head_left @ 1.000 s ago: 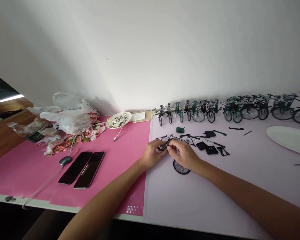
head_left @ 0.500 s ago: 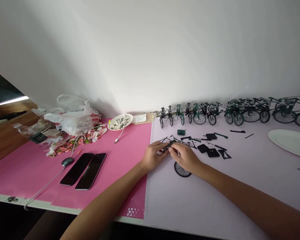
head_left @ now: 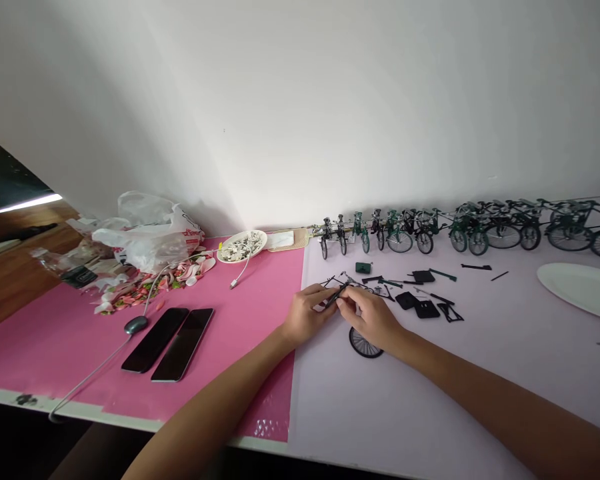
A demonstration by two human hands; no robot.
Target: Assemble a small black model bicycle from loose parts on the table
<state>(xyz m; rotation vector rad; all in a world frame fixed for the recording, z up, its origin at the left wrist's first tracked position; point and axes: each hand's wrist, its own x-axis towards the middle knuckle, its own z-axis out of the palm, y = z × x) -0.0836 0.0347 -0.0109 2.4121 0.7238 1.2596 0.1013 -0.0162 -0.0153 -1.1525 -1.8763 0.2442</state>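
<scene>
My left hand (head_left: 305, 315) and my right hand (head_left: 369, 313) meet over the pale half of the table. Between their closed fingers is a small dark, narrow part (head_left: 337, 294), held at a slant; its exact kind is too small to make out. Partly under my right hand lies a black spoked toy bicycle wheel (head_left: 365, 343). Just beyond my fingers is a miniature bicycle frame (head_left: 353, 279), partly hidden. To the right are black flat square pieces (head_left: 427, 308), a black bracket-like piece (head_left: 450, 312) and several thin dark strips. A small green box-shaped piece (head_left: 363, 267) lies behind.
A row of assembled miniature bicycles (head_left: 400, 240) stands along the wall. At right is a white oval plate (head_left: 583, 283). On the pink side lie two phones (head_left: 183, 345), a mouse-like device (head_left: 136, 325) with a cable, a plate of small pieces (head_left: 223, 253) and plastic bags (head_left: 150, 237).
Both hands keep their hold on the dark part, nearly still. The whole view has shifted very slightly; the objects on the table stay in place.
</scene>
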